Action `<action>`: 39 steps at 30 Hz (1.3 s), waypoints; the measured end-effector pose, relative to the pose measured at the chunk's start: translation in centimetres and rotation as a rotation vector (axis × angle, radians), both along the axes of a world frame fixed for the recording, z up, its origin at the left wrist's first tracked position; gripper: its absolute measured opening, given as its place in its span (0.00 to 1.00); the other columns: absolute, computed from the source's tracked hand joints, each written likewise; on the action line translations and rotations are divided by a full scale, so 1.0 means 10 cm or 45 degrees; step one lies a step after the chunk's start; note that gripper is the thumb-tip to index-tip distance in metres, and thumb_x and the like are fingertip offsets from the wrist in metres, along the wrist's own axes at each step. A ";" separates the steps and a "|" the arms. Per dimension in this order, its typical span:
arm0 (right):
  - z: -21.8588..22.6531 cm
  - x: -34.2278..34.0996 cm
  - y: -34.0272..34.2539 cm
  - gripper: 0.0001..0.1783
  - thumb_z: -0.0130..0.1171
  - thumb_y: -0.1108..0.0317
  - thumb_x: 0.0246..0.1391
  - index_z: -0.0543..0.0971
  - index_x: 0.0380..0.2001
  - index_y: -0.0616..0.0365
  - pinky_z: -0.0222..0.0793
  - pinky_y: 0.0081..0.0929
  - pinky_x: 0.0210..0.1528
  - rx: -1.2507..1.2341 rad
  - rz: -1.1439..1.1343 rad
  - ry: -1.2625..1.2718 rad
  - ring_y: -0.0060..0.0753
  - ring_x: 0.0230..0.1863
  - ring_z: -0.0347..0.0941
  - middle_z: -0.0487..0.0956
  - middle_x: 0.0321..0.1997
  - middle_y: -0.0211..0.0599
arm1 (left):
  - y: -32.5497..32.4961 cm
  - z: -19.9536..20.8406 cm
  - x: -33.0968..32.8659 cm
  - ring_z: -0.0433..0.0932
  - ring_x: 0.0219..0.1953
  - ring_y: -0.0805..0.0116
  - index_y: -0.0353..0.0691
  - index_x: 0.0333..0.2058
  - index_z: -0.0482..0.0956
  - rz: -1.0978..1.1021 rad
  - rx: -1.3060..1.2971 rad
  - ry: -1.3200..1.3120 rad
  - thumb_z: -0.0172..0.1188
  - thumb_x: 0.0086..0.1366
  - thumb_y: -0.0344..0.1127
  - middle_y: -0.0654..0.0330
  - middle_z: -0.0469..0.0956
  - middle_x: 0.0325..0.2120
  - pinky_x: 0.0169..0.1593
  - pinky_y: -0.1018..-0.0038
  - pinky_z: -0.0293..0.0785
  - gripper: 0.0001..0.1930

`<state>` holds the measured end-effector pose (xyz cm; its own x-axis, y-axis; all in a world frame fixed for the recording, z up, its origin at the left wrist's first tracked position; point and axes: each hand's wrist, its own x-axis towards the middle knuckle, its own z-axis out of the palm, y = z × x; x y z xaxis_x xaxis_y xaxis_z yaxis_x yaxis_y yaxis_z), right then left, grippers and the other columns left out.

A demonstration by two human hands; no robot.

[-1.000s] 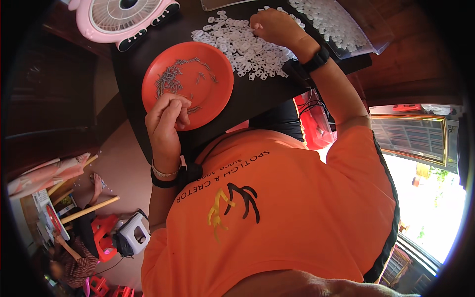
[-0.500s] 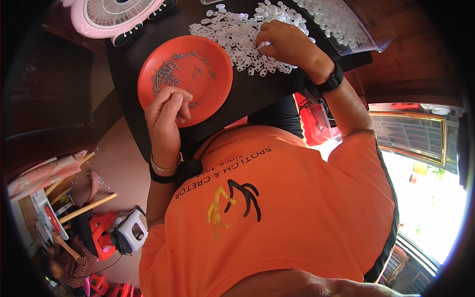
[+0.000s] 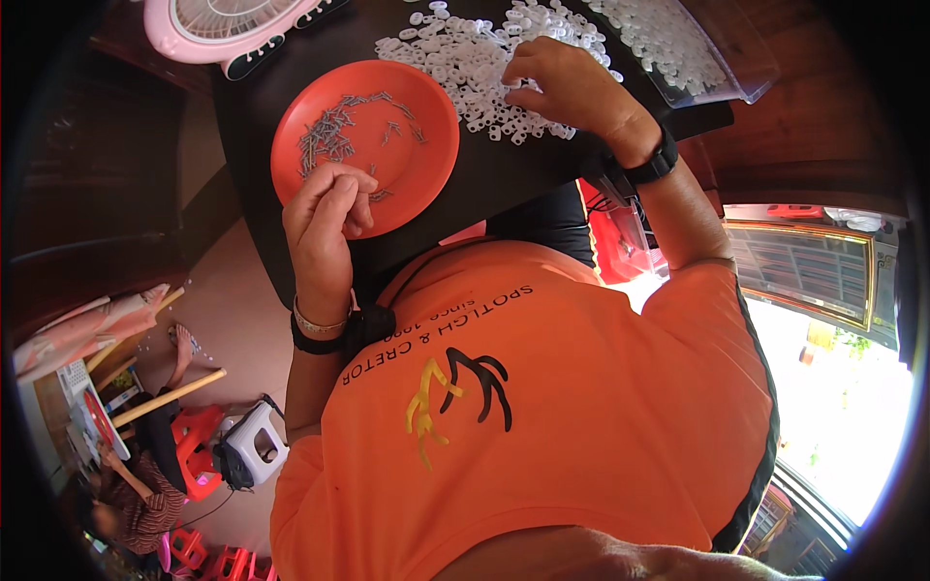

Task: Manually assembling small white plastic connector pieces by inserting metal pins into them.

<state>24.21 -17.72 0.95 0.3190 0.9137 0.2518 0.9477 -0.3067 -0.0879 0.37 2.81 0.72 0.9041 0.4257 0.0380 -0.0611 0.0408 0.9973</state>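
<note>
My left hand (image 3: 327, 218) is over the near rim of a round orange plate (image 3: 412, 189), its fingers curled and pressed together. What they hold, if anything, is hidden. On the plate lie many small grey metal pins (image 3: 327, 136), heaped mostly at its left side. My right hand (image 3: 572, 85) reaches over a spread pile of small white plastic pieces with holes (image 3: 465, 73). Its thumb and forefinger are apart, with white pieces showing between and below them. I cannot see anything gripped there.
A dark table (image 3: 257, 126) bears it all. At the far right, a clear plastic box (image 3: 731, 87) holds more white pieces. A pink fan (image 3: 208, 34) stands far left. Beyond the table's left side are a white stool (image 3: 260, 441), red stools (image 3: 199, 455) and another person (image 3: 145, 504).
The view has shifted slightly, so the plate and pile appear a little higher. My right thumb and forefinger look slightly further apart; my left hand keeps its curled pose.
</note>
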 end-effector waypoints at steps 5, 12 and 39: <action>-0.09 0.00 0.06 0.06 0.57 0.66 0.48 0.78 0.30 0.55 0.71 0.35 0.42 -0.014 -0.023 -0.128 0.40 0.41 0.73 0.75 0.33 0.34 | -0.01 0.00 0.01 0.65 0.20 0.82 0.34 0.28 0.76 -0.025 0.002 0.006 0.47 0.65 0.32 0.67 0.69 0.17 0.24 0.84 0.56 0.11; 0.03 -0.05 0.10 0.07 0.57 0.65 0.53 0.78 0.32 0.56 0.71 0.26 0.37 0.204 -0.136 0.290 0.30 0.35 0.74 0.76 0.31 0.32 | 0.01 0.01 -0.01 0.64 0.20 0.82 0.34 0.28 0.76 -0.028 0.017 -0.003 0.46 0.65 0.32 0.68 0.68 0.17 0.25 0.84 0.56 0.11; -0.02 -1.11 0.69 0.13 0.59 0.67 0.36 0.78 0.30 0.56 0.72 0.24 0.29 0.759 0.460 -0.279 0.30 0.30 0.73 0.75 0.30 0.30 | 0.00 -0.07 0.09 0.71 0.24 0.77 0.36 0.32 0.72 -0.211 -0.254 0.053 0.43 0.67 0.37 0.63 0.72 0.23 0.27 0.82 0.63 0.12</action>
